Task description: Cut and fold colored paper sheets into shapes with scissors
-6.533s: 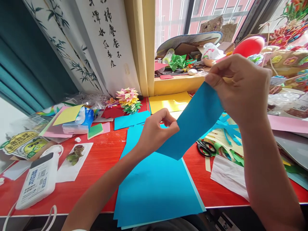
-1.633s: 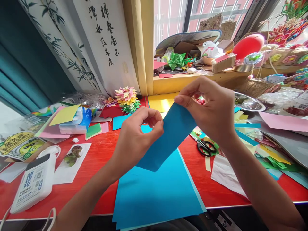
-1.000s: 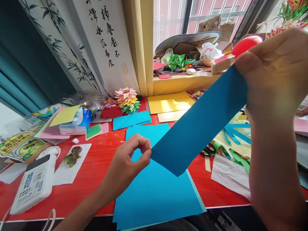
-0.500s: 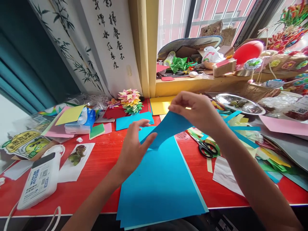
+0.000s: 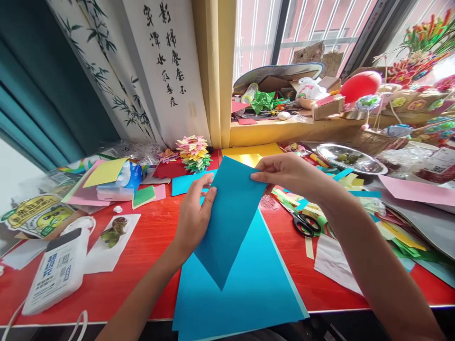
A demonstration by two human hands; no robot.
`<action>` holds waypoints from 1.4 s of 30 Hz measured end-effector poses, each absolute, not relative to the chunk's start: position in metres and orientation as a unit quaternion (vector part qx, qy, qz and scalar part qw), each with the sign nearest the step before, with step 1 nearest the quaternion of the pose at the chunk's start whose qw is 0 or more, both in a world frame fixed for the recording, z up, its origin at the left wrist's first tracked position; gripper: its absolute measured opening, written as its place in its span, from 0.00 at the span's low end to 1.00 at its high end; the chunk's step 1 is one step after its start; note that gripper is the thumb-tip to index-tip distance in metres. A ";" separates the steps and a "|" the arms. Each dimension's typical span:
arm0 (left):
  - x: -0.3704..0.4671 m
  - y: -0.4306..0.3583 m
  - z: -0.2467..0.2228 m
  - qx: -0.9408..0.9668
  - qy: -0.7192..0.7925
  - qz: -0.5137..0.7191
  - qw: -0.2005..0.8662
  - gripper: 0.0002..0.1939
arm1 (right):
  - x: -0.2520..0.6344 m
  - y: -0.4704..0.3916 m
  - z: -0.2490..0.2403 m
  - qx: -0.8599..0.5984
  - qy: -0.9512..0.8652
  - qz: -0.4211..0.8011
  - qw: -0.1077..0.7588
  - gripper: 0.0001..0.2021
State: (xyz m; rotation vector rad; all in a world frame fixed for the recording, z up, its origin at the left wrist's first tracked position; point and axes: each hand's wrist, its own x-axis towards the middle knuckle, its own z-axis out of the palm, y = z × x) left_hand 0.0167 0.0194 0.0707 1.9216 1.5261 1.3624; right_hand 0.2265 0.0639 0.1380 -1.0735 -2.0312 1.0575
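A rectangular blue sheet (image 5: 231, 213) is raised at a tilt, one corner pointing down toward me. My right hand (image 5: 280, 173) pinches its upper right edge between thumb and fingers. At the sheet's left edge is my left hand (image 5: 197, 206), with thumb and fingers bent around that edge; they look closed on it. Beneath lies a stack of large blue paper (image 5: 245, 293), reaching the table's front edge. More blue pieces (image 5: 183, 184) lie behind my left hand.
On the red table (image 5: 149, 246), black-handled scissors (image 5: 306, 225) and paper strips lie to the right, near a metal bowl (image 5: 351, 158). To the left are a white device (image 5: 55, 270) and a tissue pack (image 5: 119, 182). A folded-paper ornament (image 5: 194, 154) stands behind.
The blue sheet has turned from a curved, slanting position to a flatter one facing me, its corner now lower. My right hand has moved slightly down, and my left hand has closed on the edge.
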 end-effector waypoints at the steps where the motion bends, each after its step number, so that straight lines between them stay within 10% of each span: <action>1: 0.018 0.019 0.068 0.695 0.533 0.472 0.101 0.23 | 0.225 0.064 0.136 -0.413 -0.760 0.398 0.306 0.18; 5: 0.025 0.015 0.060 0.762 0.505 0.396 -0.081 0.37 | 0.221 0.061 0.134 -0.441 -0.749 0.374 0.325 0.20; 11: 0.037 0.005 0.064 0.786 0.513 0.336 -0.081 0.52 | 0.211 0.045 0.136 -0.474 -0.786 0.199 0.344 0.24; 20: 0.032 0.000 0.066 0.771 0.503 0.383 0.076 0.41 | 0.200 0.036 0.136 -0.465 -0.818 0.116 0.318 0.25; 31: 0.015 0.005 0.090 0.691 0.573 0.440 -0.014 0.14 | 0.226 0.048 0.140 -0.397 -0.822 0.271 0.305 0.23; 42: -0.033 -0.005 0.084 0.786 0.373 0.477 0.124 0.14 | 0.272 0.016 0.144 -0.238 -0.923 -0.056 0.296 0.04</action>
